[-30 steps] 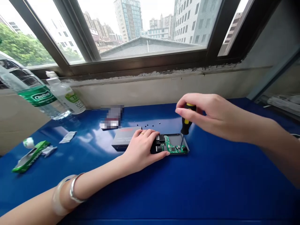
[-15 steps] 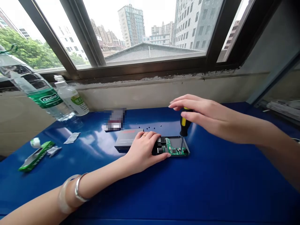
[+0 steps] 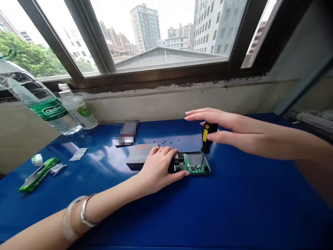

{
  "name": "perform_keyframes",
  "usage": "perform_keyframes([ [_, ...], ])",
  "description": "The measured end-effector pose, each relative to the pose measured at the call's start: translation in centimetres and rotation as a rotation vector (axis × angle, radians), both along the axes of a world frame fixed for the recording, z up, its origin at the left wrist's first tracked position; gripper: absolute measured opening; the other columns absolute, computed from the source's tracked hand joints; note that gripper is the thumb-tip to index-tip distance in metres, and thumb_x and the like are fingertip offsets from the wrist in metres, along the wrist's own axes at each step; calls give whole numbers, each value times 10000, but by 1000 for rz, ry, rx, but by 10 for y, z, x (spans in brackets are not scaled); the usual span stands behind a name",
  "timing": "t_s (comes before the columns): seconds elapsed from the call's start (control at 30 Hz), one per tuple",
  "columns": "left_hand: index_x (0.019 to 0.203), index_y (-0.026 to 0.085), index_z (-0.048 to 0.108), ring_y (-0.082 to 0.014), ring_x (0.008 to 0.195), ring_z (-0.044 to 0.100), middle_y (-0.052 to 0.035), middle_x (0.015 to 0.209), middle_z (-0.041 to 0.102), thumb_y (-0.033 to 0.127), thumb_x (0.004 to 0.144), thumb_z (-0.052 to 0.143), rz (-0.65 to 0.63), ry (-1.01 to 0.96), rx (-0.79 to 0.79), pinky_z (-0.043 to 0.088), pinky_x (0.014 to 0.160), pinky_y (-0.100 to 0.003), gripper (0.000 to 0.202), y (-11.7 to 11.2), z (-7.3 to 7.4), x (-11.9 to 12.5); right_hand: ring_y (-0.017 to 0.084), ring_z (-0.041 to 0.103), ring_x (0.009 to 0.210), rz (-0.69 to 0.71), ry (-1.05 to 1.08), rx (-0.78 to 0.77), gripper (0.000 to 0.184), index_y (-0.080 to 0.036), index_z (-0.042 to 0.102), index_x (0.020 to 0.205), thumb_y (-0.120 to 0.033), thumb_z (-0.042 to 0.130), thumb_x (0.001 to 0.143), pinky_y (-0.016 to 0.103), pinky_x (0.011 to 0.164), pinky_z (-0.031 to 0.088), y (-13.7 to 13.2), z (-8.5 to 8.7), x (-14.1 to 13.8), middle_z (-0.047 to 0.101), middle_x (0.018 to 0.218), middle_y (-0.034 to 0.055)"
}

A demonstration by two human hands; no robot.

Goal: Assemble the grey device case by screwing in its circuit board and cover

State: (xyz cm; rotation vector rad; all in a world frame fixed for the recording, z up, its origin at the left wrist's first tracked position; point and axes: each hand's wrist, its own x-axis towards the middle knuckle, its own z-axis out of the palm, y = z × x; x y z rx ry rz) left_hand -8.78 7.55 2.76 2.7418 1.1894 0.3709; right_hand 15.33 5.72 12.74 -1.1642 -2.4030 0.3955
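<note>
My left hand (image 3: 158, 170) presses down on the black end of an open metal device base (image 3: 199, 156), which holds a green circuit board (image 3: 194, 165). My right hand (image 3: 234, 133) grips the black-and-yellow handle of a screwdriver (image 3: 207, 137) between fingers and thumb. The screwdriver stands nearly upright, its thin shaft reaching down to the board near the base's right side. Behind my left hand lies a grey metal device cover (image 3: 140, 156), its near part hidden by my fingers. Several tiny black screws (image 3: 166, 141) sit just beyond it.
A blue table (image 3: 234, 208) runs along a window wall. At its far left stand a large water bottle (image 3: 47, 109) on its side and a smaller bottle (image 3: 79, 113). A green packet (image 3: 39, 175), a paper slip (image 3: 78, 154) and a blurred item (image 3: 126, 133) also lie there.
My right fingers have shifted around the screwdriver handle, which shows a turned face. The view has levelled slightly. My left hand and the device base stay in place.
</note>
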Motion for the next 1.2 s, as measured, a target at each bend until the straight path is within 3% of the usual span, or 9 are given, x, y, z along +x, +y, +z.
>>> perform_keyframes([
  [0.13,1207,151,536,-291,1087,578,-122,1216,609,625,816,535,4,7,-14,345,1015,-479,614,-1,3,1,235,623,1033,83,33,-139,465,-371,516,1324,-413,557,862,319,755,534,1,4,8,589,1297,-6],
  [0.3,1189,161,551,-293,1067,582,-120,1213,613,622,814,538,3,-4,7,358,1003,-481,594,-1,3,1,202,611,615,-244,-84,281,516,-191,711,755,-592,412,885,347,562,425,-4,-6,-10,676,679,61],
  [0.4,1188,162,551,-293,1069,582,-122,1207,613,625,810,539,6,-7,11,357,1007,-483,597,0,1,1,238,648,887,-153,-66,223,474,-178,693,977,-452,306,959,359,728,485,-6,-7,-13,690,999,93],
  [0.53,1200,153,541,-292,1075,583,-121,1199,610,624,811,541,9,8,-1,348,1016,-482,611,0,1,0,225,443,1301,52,36,-83,474,-308,405,1408,-322,430,935,319,975,448,-1,-2,-1,431,1453,-3],
  [0.63,1205,155,538,-293,1077,584,-120,1201,610,626,811,540,8,7,-3,354,1009,-482,614,-1,2,0,198,640,973,26,77,-79,405,-291,580,1254,-452,523,887,281,728,513,2,-3,-1,651,1185,25],
  [0.77,1198,167,542,-295,1095,576,-113,1214,611,624,815,535,6,-6,4,358,1007,-481,596,0,1,0,172,574,600,-225,-100,317,524,-169,670,731,-586,398,896,324,579,426,2,-9,-11,647,681,61],
  [0.97,1197,163,540,-295,1092,581,-122,1219,613,625,814,535,-2,-7,3,352,1013,-484,600,0,0,0,232,470,1271,21,-29,-1,390,-298,535,1301,-318,436,925,304,905,475,8,-4,6,434,1447,-2],
  [1.1,1201,161,536,-293,1089,585,-121,1212,612,633,820,520,3,-2,-6,343,1022,-486,607,0,1,0,199,648,955,26,67,-137,379,-331,609,1215,-411,591,845,271,693,529,13,2,16,666,1144,-3],
  [1.2,1200,149,535,-290,1086,582,-125,1218,606,636,823,514,2,8,-6,341,1021,-484,617,0,1,0,177,633,687,-73,1,43,311,-251,716,903,-510,554,846,302,594,477,9,-2,5,694,820,19],
])
